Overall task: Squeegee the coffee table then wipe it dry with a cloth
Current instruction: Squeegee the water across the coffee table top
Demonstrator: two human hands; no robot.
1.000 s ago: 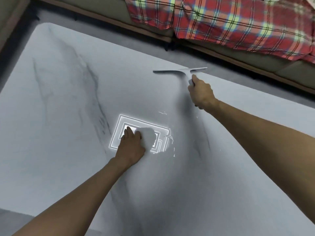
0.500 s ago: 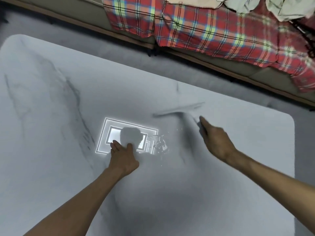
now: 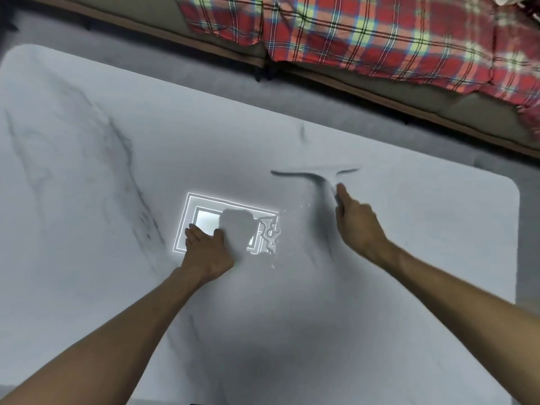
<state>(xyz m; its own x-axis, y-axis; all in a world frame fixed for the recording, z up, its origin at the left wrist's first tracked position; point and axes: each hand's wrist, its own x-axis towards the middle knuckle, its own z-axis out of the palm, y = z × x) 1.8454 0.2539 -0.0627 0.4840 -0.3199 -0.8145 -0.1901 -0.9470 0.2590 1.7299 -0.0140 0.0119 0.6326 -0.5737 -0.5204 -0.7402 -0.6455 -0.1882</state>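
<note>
The counter (image 3: 87,171) is a white marble top with grey veins and round corners, and water drops are shining near its middle. The grey squeegee (image 3: 317,174) is lying blade-down on it, looking blurry, maybe tilted. Its handle is pointing toward the near side.

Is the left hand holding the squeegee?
No, the left hand lies flat on the table, while the right hand holds the squeegee.
</note>
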